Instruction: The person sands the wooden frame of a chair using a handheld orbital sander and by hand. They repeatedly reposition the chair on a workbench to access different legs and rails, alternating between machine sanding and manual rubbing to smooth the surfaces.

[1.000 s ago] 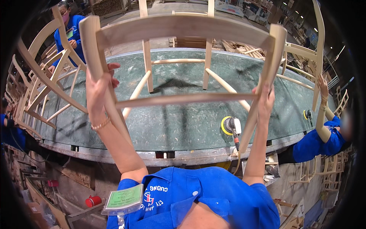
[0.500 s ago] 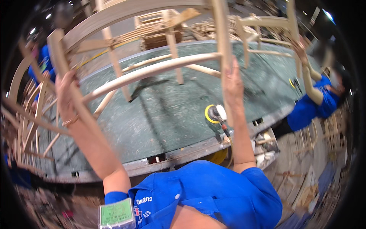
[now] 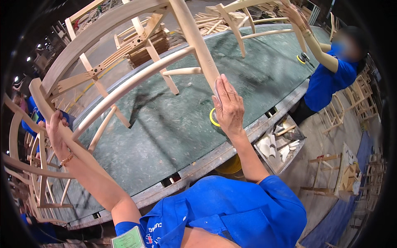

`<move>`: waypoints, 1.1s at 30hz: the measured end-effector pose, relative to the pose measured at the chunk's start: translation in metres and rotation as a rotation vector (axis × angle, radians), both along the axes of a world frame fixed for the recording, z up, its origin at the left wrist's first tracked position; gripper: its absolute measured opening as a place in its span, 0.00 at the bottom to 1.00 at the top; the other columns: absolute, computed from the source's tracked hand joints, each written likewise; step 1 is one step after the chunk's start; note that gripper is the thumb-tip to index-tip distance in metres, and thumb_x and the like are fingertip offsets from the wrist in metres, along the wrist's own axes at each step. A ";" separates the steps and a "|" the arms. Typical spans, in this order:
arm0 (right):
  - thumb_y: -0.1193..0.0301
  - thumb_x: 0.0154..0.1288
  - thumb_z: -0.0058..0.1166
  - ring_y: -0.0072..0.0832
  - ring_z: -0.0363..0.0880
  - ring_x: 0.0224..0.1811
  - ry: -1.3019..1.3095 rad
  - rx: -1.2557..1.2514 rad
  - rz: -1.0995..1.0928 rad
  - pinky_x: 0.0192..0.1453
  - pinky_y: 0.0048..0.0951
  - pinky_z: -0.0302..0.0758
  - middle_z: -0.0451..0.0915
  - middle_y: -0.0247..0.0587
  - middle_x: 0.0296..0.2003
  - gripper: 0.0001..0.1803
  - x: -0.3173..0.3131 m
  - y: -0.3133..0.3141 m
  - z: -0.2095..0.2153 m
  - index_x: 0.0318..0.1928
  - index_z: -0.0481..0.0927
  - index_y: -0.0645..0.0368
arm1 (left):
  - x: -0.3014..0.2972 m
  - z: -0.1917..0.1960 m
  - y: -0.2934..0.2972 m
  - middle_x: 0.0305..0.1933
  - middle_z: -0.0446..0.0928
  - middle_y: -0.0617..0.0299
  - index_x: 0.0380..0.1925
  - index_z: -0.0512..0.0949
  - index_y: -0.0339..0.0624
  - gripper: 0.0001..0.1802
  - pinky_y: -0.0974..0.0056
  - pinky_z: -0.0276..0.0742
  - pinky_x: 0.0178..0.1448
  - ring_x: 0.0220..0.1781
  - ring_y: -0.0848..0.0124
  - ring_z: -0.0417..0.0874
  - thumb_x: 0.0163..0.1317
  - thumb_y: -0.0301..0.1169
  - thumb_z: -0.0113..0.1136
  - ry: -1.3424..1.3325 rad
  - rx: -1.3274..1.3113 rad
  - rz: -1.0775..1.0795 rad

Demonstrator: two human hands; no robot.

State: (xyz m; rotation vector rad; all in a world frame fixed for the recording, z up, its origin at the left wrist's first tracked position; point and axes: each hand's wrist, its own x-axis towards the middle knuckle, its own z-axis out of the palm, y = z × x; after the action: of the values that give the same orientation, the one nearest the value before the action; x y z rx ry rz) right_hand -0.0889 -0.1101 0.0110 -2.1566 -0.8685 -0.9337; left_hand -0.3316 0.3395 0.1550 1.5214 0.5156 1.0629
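A bare wooden chair frame (image 3: 124, 87), with a curved rail and a rounded crossbar, stands tilted in front of me above a green-topped bench. My left hand (image 3: 56, 129) wraps round its left post (image 3: 76, 146), close to the crossbar's end. On the right post (image 3: 202, 49) lies my right hand (image 3: 230, 106), below the crossbar joint, fingers straight and together, thumb along the inner side. A thin pale edge shows beneath this palm; what it belongs to is hidden. Partly behind the right hand is a round sander with a yellow rim (image 3: 213, 117).
The green bench top (image 3: 165, 128) has a grey edge. At right, a co-worker (image 3: 331, 78) handles another chair frame (image 3: 268, 32), near a second sander (image 3: 302, 59). An open box of scraps (image 3: 285, 159) hangs by the edge. More chair frames (image 3: 41, 177) crowd the left.
My right hand has slid down the right post, away from the crossbar. My left hand keeps its hold. The view has turned, and the chair frame appears farther left.
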 end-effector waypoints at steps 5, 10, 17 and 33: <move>0.61 0.71 0.48 0.38 0.74 0.61 0.027 0.027 -0.020 0.54 0.38 0.72 0.67 0.44 0.67 0.29 0.007 0.003 0.002 0.68 0.66 0.57 | 0.021 0.003 -0.002 0.25 0.70 0.67 0.39 0.71 0.40 0.11 0.75 0.68 0.22 0.20 0.80 0.71 0.60 0.30 0.62 0.022 0.022 0.014; 0.62 0.72 0.46 0.38 0.76 0.58 0.064 0.035 -0.012 0.55 0.39 0.73 0.69 0.43 0.66 0.27 0.006 0.007 0.006 0.68 0.66 0.56 | 0.014 0.009 -0.005 0.26 0.71 0.67 0.31 0.73 0.40 0.10 0.74 0.70 0.24 0.21 0.80 0.73 0.61 0.34 0.62 0.048 0.048 0.025; 0.66 0.72 0.46 0.43 0.75 0.60 0.068 0.080 -0.001 0.61 0.41 0.72 0.71 0.46 0.64 0.25 0.002 0.004 0.010 0.67 0.67 0.57 | 0.023 0.017 -0.027 0.23 0.71 0.66 0.36 0.71 0.40 0.12 0.72 0.69 0.21 0.18 0.78 0.72 0.56 0.32 0.62 0.003 0.095 0.046; 0.67 0.74 0.42 0.45 0.74 0.61 0.107 0.095 0.029 0.60 0.42 0.73 0.73 0.47 0.61 0.23 -0.004 0.011 0.017 0.66 0.67 0.59 | 0.019 0.016 -0.020 0.26 0.72 0.66 0.36 0.69 0.42 0.16 0.72 0.71 0.24 0.20 0.80 0.73 0.57 0.35 0.66 -0.014 0.064 -0.007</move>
State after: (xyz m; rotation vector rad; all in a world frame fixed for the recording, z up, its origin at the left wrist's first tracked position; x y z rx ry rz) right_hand -0.0929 -0.0992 0.0277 -2.0872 -0.7856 -0.8208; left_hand -0.3128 0.3197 0.1713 1.5696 0.4702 1.0932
